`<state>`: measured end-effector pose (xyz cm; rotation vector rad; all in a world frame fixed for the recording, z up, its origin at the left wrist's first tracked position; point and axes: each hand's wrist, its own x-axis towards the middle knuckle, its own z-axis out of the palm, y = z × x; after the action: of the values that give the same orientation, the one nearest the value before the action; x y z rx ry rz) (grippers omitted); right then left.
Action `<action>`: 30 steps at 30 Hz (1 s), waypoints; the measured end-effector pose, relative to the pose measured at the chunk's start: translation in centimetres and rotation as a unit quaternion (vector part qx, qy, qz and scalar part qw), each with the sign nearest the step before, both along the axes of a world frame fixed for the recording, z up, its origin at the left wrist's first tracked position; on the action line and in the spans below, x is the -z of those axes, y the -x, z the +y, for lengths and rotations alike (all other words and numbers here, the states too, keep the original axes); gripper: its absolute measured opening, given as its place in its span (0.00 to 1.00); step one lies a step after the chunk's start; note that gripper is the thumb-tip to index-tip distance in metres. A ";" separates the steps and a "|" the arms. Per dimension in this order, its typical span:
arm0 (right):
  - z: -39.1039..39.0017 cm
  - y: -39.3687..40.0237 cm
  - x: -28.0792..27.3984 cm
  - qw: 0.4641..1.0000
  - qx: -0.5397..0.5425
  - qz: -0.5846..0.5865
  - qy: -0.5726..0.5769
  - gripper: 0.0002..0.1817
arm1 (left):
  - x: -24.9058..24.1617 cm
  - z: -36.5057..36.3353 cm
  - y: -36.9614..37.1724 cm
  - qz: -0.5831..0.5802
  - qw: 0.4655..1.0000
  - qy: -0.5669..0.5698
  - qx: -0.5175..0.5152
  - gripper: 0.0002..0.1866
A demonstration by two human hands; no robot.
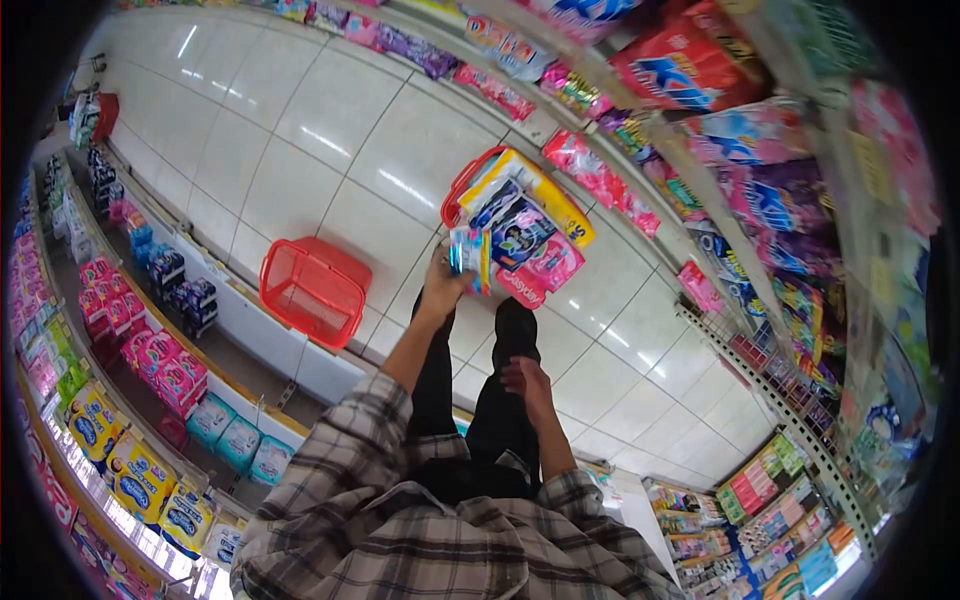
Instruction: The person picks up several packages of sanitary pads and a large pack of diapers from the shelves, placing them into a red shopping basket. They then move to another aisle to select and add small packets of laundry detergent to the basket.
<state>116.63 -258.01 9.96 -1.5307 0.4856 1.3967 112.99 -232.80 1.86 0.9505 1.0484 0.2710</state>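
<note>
My left hand is closed around a small blue, white and yellow packet. The packet is held over the near side of a red basket, which is filled with goods. In that basket lie a long yellow pack, a dark blue and purple pack and a pink pack marked "easyday". My right hand hovers by my right thigh with its fingers apart, holding nothing. Its fingertips are slightly blurred.
A second red basket stands on the tiled floor to the left. Shelves with pink packs and yellow diaper packs run along the left. Detergent bags line the right shelves. A perforated metal upright stands at right.
</note>
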 end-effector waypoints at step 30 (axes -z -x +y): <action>-5.4 0.8 2.1 0.976 -0.082 0.010 0.201 0.16 | 23.6 11.5 -4.1 0.361 0.834 -0.238 0.343 0.08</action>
<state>115.86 -263.37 7.86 -1.9174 0.6995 1.5054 117.05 -221.29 -21.77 1.9072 1.2521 -0.5011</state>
